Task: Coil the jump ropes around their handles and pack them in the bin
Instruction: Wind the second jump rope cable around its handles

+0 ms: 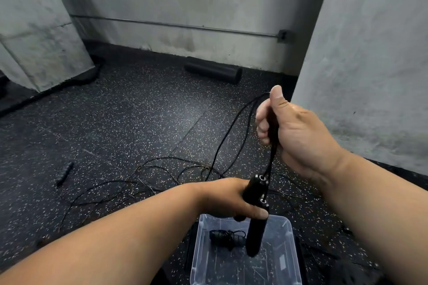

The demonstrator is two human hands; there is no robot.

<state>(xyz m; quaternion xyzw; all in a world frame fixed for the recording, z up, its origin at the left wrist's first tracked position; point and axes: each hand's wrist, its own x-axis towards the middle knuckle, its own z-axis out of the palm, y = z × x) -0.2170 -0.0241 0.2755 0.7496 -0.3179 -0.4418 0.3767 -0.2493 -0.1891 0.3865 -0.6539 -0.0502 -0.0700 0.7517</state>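
My left hand (228,196) grips two black jump rope handles (256,215) held together, just above the clear plastic bin (289,259). From the handle tops, thin black cord (271,159) runs up into my right hand (291,134), which holds it in a fist with the thumb raised. The cord leaves that fist and trails down to the floor. Inside the bin lies one coiled jump rope (225,237) with cord wound round its handles. More loose cord (162,173) lies tangled on the floor beyond my left hand, and a lone black handle (64,172) rests at the left.
The floor is black speckled rubber (139,111). A black foam roller (213,70) lies against the far concrete wall. Concrete pillars stand at the left (34,30) and close on the right (370,65). A metal conduit (173,25) runs along the wall.
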